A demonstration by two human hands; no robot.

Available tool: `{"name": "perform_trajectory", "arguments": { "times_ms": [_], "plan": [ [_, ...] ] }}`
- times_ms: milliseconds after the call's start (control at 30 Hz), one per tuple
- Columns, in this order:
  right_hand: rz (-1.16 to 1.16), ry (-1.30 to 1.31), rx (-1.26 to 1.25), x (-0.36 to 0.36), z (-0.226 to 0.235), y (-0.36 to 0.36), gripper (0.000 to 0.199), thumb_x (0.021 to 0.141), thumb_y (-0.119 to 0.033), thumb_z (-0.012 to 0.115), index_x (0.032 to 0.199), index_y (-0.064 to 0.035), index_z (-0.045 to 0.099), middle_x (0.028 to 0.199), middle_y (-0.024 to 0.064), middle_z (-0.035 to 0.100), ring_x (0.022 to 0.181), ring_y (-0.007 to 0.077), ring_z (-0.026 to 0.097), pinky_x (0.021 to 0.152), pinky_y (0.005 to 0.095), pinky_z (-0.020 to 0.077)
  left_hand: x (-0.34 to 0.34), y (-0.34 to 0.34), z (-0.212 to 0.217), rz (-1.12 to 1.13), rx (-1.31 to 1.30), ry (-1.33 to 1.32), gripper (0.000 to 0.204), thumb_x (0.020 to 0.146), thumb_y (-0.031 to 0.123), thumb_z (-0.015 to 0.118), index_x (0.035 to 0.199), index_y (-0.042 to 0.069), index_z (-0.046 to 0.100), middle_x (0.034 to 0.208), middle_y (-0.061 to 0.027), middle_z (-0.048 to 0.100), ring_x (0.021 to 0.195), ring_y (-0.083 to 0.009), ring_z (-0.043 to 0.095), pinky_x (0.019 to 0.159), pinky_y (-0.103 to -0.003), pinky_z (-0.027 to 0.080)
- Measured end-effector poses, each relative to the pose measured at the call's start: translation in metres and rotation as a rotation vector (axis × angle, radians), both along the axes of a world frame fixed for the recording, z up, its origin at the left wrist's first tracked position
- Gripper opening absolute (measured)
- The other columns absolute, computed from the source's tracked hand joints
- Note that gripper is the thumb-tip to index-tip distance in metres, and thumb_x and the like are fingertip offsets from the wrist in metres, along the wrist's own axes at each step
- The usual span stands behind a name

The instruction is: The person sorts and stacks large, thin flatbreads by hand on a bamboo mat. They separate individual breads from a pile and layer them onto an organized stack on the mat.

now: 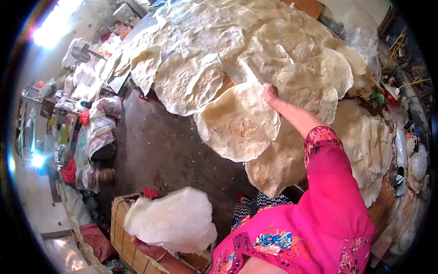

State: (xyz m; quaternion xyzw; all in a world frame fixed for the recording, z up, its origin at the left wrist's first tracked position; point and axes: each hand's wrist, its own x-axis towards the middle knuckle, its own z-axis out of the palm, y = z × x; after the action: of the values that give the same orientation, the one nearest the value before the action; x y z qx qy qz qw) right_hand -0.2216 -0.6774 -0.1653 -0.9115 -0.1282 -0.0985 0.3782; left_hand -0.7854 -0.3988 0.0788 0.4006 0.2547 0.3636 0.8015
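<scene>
The person's right hand (270, 93) reaches up and forward from a bright pink sleeve (331, 182) and pinches the upper edge of a round, pale, thin flatbread (237, 123), fingers closed on the rim so the disc tips up off the others. That disc lies among many more of the same kind, a broad spread of drying flatbreads (255, 41) that overlap one another like scales across a raised surface filling the top and right of the view; one more (278, 164) sits just below and partly under the held one, and others (374, 141) run down the right side past the sleeve. Lower left, the left hand (150, 249) is underneath a stack of whiter discs (171, 219), carrying it from below; only a strip of the hand shows under the stack's lower edge, so I cannot tell how the fingers are set. The stack hovers over a woven bamboo mat or tray (121, 219) with slatted sides. Between the two hands is a dark, bare floor (159, 146). Along the left wall stands a clutter of bundled cloths and plastic bags (96, 128), with a small fan (80, 54) farther back near the bright light.
</scene>
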Motion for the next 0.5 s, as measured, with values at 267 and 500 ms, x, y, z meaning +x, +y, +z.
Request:
{"name": "perform_trajectory", "arguments": {
  "times_ms": [267,500],
  "plan": [
    [0.533,-0.13,0.24,-0.056,0.115,0.04,0.01,0.081,-0.008,0.047,0.088,-0.0037,0.052,0.069,0.0184,0.054,0.065,0.034,0.057,0.055,0.0382,0.0437,0.042,0.002,-0.005,0.098,-0.224,-0.102,0.044,0.071,0.013,0.053,0.112,-0.002,0.049,0.111,-0.016,0.054,0.104,-0.0293,0.05,0.094,-0.044,0.035],
    [0.376,-0.16,0.293,0.008,0.11,0.047,0.012,0.081,-0.015,0.047,0.082,-0.0055,0.053,0.071,0.0171,0.056,0.066,0.0341,0.056,0.058,0.0385,0.0446,0.096,-0.027,-0.004,0.1,0.09,0.152,0.033,0.076,0.018,0.05,0.101,-0.003,0.053,0.104,-0.0151,0.056,0.1,-0.0248,0.052,0.089,-0.04,0.041]
  ]
}}
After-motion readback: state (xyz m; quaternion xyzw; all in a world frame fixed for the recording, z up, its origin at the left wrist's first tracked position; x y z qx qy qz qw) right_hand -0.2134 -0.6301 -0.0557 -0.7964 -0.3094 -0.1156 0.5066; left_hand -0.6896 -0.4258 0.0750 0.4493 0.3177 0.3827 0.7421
